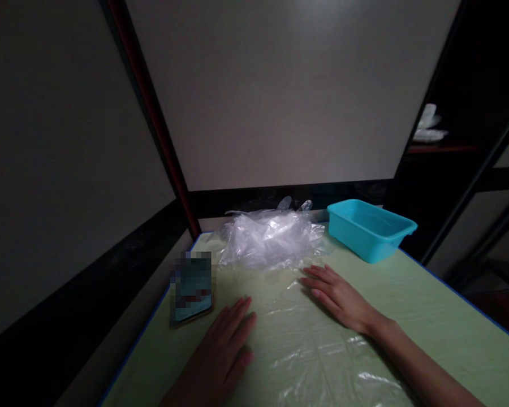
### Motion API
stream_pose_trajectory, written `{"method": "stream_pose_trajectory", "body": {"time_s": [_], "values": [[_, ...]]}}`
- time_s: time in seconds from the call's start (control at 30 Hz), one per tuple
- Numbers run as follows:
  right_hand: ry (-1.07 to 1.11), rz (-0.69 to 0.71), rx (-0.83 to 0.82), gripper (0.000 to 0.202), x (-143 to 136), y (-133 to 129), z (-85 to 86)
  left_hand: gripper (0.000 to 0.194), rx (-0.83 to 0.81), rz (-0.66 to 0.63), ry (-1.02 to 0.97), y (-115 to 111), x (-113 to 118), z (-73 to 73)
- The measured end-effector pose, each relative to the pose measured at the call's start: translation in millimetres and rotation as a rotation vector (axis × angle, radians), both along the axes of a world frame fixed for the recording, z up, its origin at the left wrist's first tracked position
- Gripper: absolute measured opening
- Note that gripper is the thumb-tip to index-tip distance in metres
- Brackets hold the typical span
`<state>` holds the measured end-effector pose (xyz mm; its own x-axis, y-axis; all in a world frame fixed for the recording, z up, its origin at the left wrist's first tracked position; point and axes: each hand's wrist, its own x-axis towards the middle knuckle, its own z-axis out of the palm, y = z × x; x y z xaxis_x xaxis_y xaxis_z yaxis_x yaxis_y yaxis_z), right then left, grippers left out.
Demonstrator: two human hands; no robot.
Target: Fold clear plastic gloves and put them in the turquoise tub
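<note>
A thin clear plastic bag (305, 345) lies spread flat over the green tabletop in front of me. My right hand (337, 294) rests palm down on its right side, fingers stretched out toward the left. On the left, my left hand (224, 345) is palm down with its fingers extended, at or near the bag's left side; the exact contact is hard to make out. Beyond both hands sits a crumpled heap of clear plastic bags (274, 240). Neither hand grasps anything.
A turquoise plastic basin (365, 232) stands at the table's back right. At the left edge lies a phone (193, 288), its screen blurred. The green table (441, 322) has a blue edge and meets pale panels (288, 102) behind. White items (429, 127) sit on a dark shelf at right.
</note>
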<state>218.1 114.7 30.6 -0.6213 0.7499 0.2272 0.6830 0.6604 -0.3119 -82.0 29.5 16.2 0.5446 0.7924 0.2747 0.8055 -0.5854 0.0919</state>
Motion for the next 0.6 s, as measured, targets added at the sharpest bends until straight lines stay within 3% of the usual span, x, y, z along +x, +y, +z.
{"method": "stream_pose_trajectory", "body": {"time_s": [0.6], "values": [[-0.029,0.001,-0.042,0.045,1.4,-0.7,-0.2,0.041,-0.055,0.011,0.018,-0.3,5.0,1.0]]}}
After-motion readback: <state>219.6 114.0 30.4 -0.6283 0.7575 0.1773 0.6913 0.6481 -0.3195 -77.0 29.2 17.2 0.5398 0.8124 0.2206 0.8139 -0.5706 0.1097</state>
